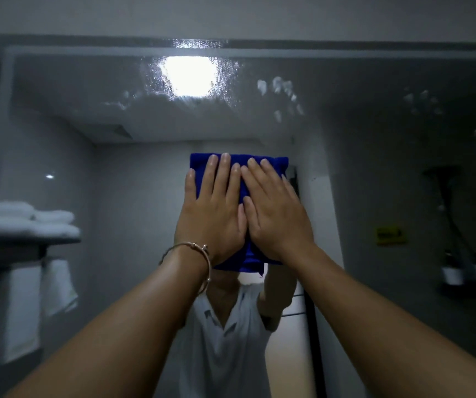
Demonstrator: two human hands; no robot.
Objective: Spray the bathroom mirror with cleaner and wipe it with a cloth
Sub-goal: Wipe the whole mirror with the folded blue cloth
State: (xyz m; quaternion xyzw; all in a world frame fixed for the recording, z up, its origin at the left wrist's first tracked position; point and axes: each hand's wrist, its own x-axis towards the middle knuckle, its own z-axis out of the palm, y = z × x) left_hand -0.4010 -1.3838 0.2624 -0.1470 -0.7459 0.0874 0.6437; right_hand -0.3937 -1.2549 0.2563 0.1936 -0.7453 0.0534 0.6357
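A large wall mirror [374,145] fills the view, with patches of white spray foam and droplets across its upper part. A folded blue cloth [274,165] lies flat against the glass at the centre. My left hand [212,214], with a thin bracelet on the wrist, presses on the cloth's left half with straight fingers. Beside it, my right hand [275,219] presses flat on the right half, its fingers overlapping the left hand's slightly. The cloth's lower edge hangs out below both palms. No spray bottle is in view.
The mirror reflects a bright ceiling light [189,76], a shelf of folded white towels [36,222] at the left, a dark fixture with a yellow label [390,235] at the right, and a person in a white shirt below the cloth.
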